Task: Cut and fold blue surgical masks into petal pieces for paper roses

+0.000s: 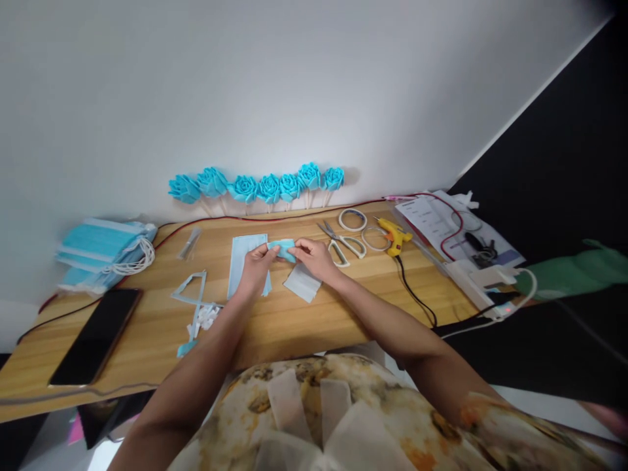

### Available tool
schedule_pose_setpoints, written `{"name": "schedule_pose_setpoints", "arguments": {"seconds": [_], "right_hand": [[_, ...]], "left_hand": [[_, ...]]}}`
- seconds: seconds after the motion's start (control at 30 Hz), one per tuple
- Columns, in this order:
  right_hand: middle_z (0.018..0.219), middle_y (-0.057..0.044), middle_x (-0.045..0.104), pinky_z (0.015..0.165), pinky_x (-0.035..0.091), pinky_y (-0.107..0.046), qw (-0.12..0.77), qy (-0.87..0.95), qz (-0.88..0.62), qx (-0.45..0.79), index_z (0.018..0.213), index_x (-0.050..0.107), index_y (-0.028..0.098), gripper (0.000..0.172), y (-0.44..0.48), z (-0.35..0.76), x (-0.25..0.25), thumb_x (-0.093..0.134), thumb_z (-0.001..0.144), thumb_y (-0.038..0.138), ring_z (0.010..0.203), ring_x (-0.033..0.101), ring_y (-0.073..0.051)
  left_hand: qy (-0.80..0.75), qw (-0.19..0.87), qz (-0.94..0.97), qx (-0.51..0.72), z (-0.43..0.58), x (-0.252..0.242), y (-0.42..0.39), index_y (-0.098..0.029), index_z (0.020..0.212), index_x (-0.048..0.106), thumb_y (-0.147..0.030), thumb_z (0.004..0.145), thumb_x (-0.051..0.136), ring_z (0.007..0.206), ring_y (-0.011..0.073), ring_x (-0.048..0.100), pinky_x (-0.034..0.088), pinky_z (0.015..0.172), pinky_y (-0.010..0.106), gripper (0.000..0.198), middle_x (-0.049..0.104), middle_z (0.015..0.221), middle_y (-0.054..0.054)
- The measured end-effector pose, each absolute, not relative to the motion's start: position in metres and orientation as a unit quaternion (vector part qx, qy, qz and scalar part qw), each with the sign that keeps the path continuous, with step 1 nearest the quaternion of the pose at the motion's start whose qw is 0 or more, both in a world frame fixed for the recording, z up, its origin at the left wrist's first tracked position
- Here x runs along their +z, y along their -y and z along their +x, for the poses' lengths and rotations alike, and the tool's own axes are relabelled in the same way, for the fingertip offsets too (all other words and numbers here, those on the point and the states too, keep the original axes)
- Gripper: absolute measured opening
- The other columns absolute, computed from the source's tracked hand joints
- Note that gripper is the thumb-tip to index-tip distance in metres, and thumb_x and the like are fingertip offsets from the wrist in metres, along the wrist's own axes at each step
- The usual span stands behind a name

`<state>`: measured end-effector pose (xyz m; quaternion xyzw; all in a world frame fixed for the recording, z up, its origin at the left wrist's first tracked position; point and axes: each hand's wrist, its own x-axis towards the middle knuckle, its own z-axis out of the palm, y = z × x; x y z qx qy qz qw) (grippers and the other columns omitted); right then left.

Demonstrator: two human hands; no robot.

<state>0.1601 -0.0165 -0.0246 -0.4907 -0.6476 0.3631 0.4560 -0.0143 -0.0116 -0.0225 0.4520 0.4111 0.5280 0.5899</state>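
Note:
Between both hands, above the middle of the wooden table, is a small blue piece of fabric (pixel 282 249). My left hand (pixel 257 263) pinches its left end, and my right hand (pixel 314 256) pinches its right end. A flat light-blue mask sheet (pixel 238 256) lies under and beside my left hand. Below my right hand a whitish fabric piece (pixel 303 282) rests on the table. Scissors (pixel 343 241) with white handles lie open just right of my right hand.
Several blue fabric flowers (pixel 269 188) on sticks lean along the wall. Stacked masks (pixel 101 245), a phone (pixel 98 337) and scraps (pixel 206 316) are left. A tape roll (pixel 352 220), yellow glue gun (pixel 395 237), papers (pixel 454 222) and power strip (pixel 473 284) are right.

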Motion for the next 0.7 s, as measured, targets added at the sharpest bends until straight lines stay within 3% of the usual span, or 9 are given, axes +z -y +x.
{"name": "schedule_pose_setpoints", "arguments": {"seconds": [0.2, 0.4, 0.7], "right_hand": [[0.062, 0.003, 0.057, 0.060, 0.035, -0.027, 0.459, 0.659, -0.485, 0.347, 0.072, 0.061, 0.021, 0.034, 0.0165, 0.1595, -0.0264, 0.063, 0.087, 0.051, 0.060, 0.048, -0.013], [0.061, 0.003, 0.052, 0.059, 0.033, -0.027, 0.462, 0.660, -0.485, 0.341, 0.069, 0.058, 0.021, 0.039, 0.0175, 0.1586, -0.0256, 0.063, 0.087, 0.055, 0.059, 0.044, -0.012], [0.062, 0.003, 0.056, 0.061, 0.036, -0.027, 0.460, 0.650, -0.489, 0.356, 0.070, 0.060, 0.020, 0.037, 0.0160, 0.1605, -0.0272, 0.064, 0.086, 0.053, 0.060, 0.048, -0.012]], "left_hand": [[-0.409, 0.589, 0.458, 0.525, -0.0163, -0.0255, 0.0106, -0.016, 0.074, 0.073, -0.059, 0.064, 0.090, 0.076, 0.0210, 0.071, 0.056, 0.076, 0.033, 0.047, 0.076, 0.075, 0.003], [-0.418, 0.582, 0.462, 0.523, -0.0167, -0.0235, 0.0116, -0.016, 0.073, 0.071, -0.060, 0.065, 0.089, 0.072, 0.0196, 0.070, 0.056, 0.074, 0.033, 0.048, 0.075, 0.075, 0.003], [-0.389, 0.621, 0.429, 0.529, -0.0139, -0.0206, 0.0115, -0.015, 0.073, 0.073, -0.059, 0.061, 0.092, 0.072, 0.0187, 0.070, 0.059, 0.072, 0.033, 0.049, 0.075, 0.074, 0.004]]}}
